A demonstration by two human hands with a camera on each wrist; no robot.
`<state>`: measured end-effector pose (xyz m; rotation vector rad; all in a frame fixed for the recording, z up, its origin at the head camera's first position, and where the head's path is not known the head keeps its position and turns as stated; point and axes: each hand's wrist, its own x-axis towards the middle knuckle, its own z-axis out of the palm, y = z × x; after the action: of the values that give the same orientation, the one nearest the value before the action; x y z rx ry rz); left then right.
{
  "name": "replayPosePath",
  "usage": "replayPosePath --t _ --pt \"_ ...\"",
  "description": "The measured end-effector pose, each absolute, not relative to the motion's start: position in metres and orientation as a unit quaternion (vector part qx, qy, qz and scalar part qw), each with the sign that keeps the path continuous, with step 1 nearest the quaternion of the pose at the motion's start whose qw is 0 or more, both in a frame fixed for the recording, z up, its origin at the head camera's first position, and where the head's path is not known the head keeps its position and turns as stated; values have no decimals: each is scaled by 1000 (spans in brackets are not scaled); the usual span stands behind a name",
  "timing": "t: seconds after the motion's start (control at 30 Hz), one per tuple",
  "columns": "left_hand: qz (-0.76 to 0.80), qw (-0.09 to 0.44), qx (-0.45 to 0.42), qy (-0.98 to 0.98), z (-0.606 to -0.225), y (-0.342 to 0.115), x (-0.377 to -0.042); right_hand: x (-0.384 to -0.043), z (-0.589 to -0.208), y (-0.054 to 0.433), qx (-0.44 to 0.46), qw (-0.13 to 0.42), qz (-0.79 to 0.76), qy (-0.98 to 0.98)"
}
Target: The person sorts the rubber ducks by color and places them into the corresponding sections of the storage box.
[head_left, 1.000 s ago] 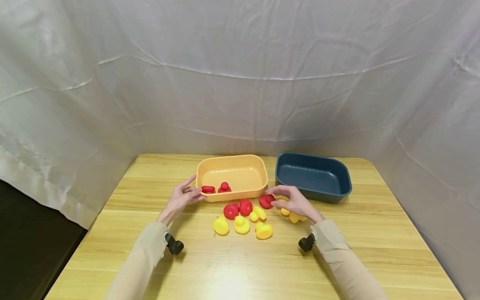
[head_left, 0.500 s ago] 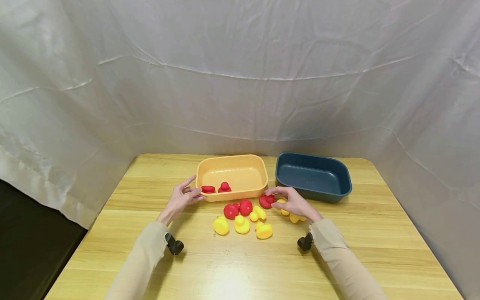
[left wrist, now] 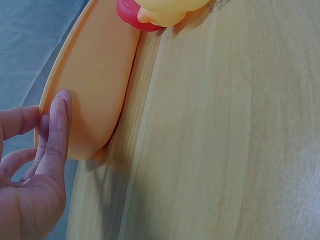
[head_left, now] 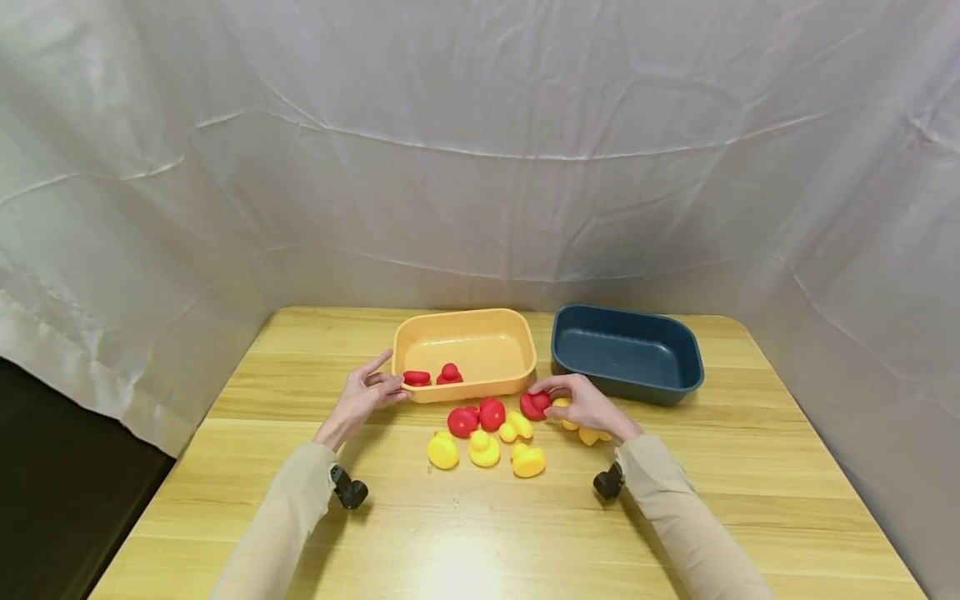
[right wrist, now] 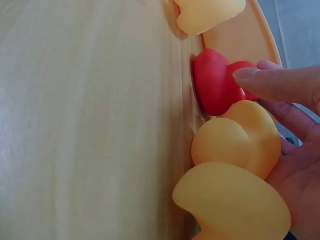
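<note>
My right hand (head_left: 588,407) pinches a red rubber duck (head_left: 533,407), thumb on its head, on the table by the orange bin's near right corner. In the right wrist view the thumb (right wrist: 270,82) lies on the red duck (right wrist: 214,82); the fingertips behind it are partly hidden. Two yellow ducks (right wrist: 235,200) sit under that palm. My left hand (head_left: 358,402) touches the outside of the orange bin (head_left: 480,390) at its near left corner, fingers fairly straight. In the left wrist view its fingers (left wrist: 57,135) rest against the bin's wall (left wrist: 100,80).
Inside the orange bin lie two red ducks (head_left: 449,374). Two more red ducks (head_left: 462,422) and several yellow ducks (head_left: 484,450) are grouped in front of it. A dark blue bin (head_left: 637,389) stands to its right. Grey cloth (head_left: 480,208) hangs behind the table.
The right hand has shifted slightly to the left, its fingers coming around the red duck, which has turned or nudged a little. The left hand and both bins stay in place.
</note>
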<state>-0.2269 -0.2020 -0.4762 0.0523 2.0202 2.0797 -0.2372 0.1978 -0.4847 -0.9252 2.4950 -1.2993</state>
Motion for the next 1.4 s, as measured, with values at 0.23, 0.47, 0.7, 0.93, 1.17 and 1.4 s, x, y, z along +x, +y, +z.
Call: replayPosePath --t 0.23,0.47,0.7,0.93,1.17,1.4 --pt "712 122 17 692 -476 -202 -227 -238 -484 196 -316 89 -416 848" --pt "708 123 19 695 -476 -203 -228 -239 -485 196 -323 81 -414 847" --pt "708 124 16 695 -475 -202 -228 -239 -484 197 -334 75 -435 833" --pt "708 122 14 696 -475 -202 -227 -237 -481 197 -336 76 -456 821" --pt "707 122 17 697 -475 -202 -227 -235 -475 196 -329 75 -468 817" --pt "708 122 18 695 -476 -202 -227 -236 -467 196 -326 72 -473 815"
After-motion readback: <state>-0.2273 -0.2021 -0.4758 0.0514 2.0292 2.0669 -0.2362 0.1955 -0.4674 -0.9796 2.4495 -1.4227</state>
